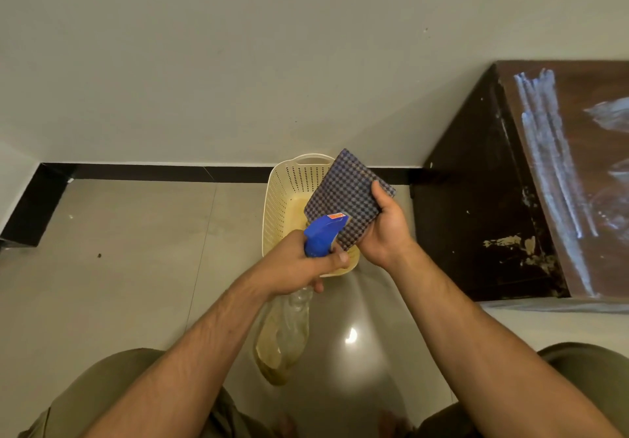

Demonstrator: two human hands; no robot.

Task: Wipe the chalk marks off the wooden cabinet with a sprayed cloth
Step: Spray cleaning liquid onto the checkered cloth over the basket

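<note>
My left hand (299,267) grips the neck of a clear spray bottle (282,335) with a blue trigger head (321,235); the nozzle points at a folded dark checked cloth (347,196). My right hand (386,226) holds that cloth upright by its lower right edge, thumb across the front. The dark wooden cabinet (476,216) stands at the right, and white chalk marks (548,152) streak its top surface.
A cream perforated plastic basket (282,199) sits on the tiled floor below the cloth, against the black skirting of the grey wall (238,46). My knees show at the bottom corners. Glossy floor tiles (119,250) spread to the left.
</note>
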